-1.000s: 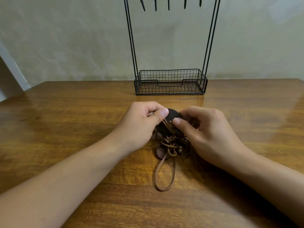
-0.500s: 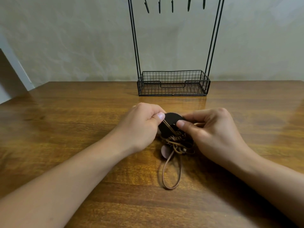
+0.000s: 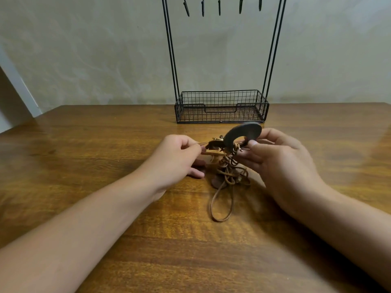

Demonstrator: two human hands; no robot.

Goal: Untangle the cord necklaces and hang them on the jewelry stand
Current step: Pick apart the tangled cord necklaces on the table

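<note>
Pulling the tangle apart is the step in hand, as far as one can judge: the left hand [image 3: 177,159] pinches a thin strand of brown cord between thumb and forefinger, its grip closed on that cord, while the right hand [image 3: 275,159] has its fingers clamped on the dark crescent pendant [image 3: 243,133], held raised above the counter [image 3: 84,166]. Between the two hands sits the knot of cord necklaces [image 3: 229,172], part lifted and part resting on the wood, with one long loop [image 3: 221,206] trailing toward the person. A small brown piece near the left fingertips is blurred, so what it is cannot be told. The jewelry stand [image 3: 221,106] waits well apart at the back of the counter, its wire basket bare of cord and nothing on the hooks [image 3: 220,6] that show, so none of the hanging is done. The main risk is that drawing the two ends outward will cinch the knot tighter rather than free it, since the strands between the hands look wound round each other. A hard tug on the pendant could also strain its small metal ring or snap a thin cord. The trailing loop may drag across the wood and catch in the knot again.
</note>
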